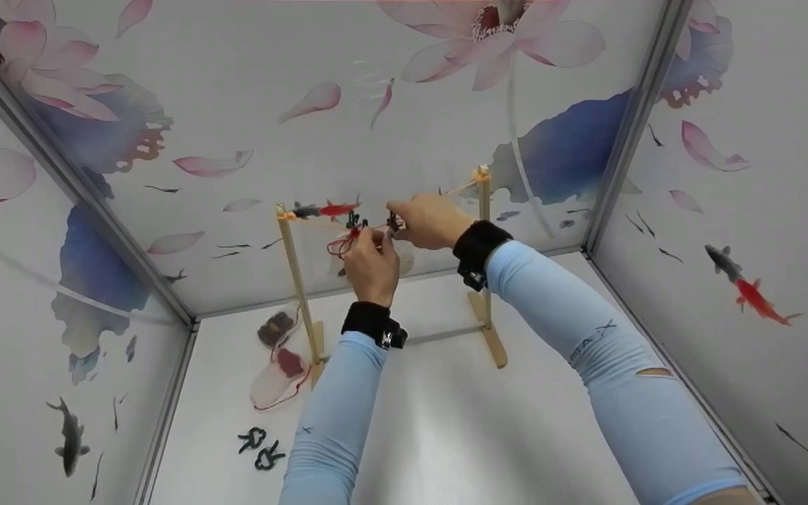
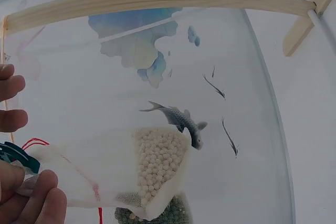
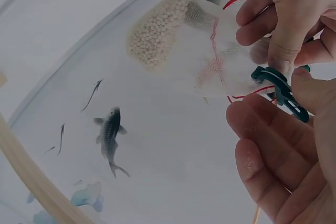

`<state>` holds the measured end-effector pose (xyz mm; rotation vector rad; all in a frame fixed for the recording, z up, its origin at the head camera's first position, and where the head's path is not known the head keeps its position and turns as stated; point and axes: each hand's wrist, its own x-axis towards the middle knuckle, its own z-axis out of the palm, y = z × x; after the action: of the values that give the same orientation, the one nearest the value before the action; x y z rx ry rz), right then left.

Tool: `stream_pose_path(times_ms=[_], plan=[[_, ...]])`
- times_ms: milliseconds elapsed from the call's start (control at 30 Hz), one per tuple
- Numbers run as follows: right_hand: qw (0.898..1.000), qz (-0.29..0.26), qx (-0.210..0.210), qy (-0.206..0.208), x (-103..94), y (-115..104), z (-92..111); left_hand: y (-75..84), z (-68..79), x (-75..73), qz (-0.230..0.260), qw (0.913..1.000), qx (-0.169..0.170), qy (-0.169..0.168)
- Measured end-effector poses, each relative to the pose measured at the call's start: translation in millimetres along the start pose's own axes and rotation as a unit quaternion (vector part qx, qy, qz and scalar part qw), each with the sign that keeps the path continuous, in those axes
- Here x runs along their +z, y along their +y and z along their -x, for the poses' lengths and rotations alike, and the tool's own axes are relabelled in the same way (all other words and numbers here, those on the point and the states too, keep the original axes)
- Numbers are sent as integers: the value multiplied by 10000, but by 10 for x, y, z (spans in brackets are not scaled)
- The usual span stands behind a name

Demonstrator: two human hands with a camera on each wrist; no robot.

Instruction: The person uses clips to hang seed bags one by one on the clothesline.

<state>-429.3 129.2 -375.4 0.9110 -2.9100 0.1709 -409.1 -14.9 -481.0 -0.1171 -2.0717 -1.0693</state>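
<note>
My right hand (image 1: 435, 221) pinches a dark green plastic clip (image 3: 286, 93) at the cord (image 1: 460, 186) strung between two wooden posts. Close beside it, my left hand (image 1: 374, 266) pinches the thin upper part of a drawstring mesh bag (image 2: 79, 171), right at the clip. White beads (image 3: 157, 38) fill the bag's bottom, and its red drawstring (image 2: 35, 141) loops near the fingers. Behind it hangs another mesh bag with dark green contents (image 2: 176, 211). Another dark clip (image 1: 355, 219) sits on the cord left of my hands.
Left of the stand's left post (image 1: 295, 280) lie a mesh bag with brown contents (image 1: 276, 330) and one with dark red contents (image 1: 290, 362). Nearer me are two loose clips (image 1: 269, 456). The right post (image 1: 485, 245) stands under my right forearm; printed panels enclose the white table (image 1: 446, 421).
</note>
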Motion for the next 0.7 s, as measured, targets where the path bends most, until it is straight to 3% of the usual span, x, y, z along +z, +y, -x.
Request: stream_pose_path(times_ms=[167,367,567,700], plan=[[10000,-51,4,32,88,34,95,-59,50,-56,-129,9989,317,-326],[9983,-415,48,408,234,85,284,-191,164,-285,-302,9906,944,-946],[9925,-765,-324,893,534,238,525,-436,237,-660,-234,9671,2048,-1493],[9944,-661,-395,728,739,355,683,-652,225,-881,-444,9524,2321,-1928]])
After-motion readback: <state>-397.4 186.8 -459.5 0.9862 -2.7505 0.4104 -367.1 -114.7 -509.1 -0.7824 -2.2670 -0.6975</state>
